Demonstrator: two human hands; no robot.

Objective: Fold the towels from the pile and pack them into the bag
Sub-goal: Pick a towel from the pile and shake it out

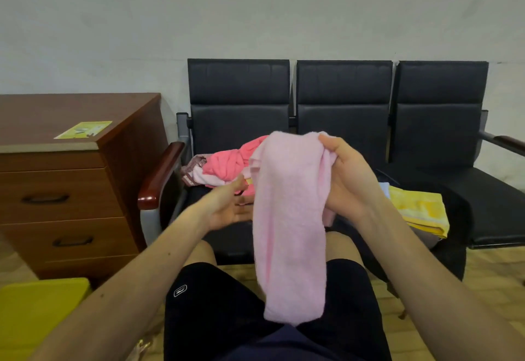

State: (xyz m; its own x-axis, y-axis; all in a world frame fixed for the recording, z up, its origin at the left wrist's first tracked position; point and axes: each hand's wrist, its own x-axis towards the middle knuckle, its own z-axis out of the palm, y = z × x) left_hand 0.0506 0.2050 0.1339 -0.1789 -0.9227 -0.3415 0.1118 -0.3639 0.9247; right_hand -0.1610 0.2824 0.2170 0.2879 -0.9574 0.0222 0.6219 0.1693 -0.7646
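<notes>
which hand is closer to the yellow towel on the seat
Right. The right hand grips the top of the pink towel just beside the yellow towel. The left hand is open on the far side of the pink towel, nearer the pile.

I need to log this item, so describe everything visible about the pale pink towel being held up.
The pale pink towel looks like soft terry cloth, plain and unpatterned. It hangs lengthwise as a long narrow band, gathered at the top and drooping to a rounded lower end over the person's lap. The right hand grips its bunched upper edge; the left hand is open beside its left edge, fingertips hidden behind the cloth, so contact is unclear. It hangs in front of the black bench seats.
</notes>
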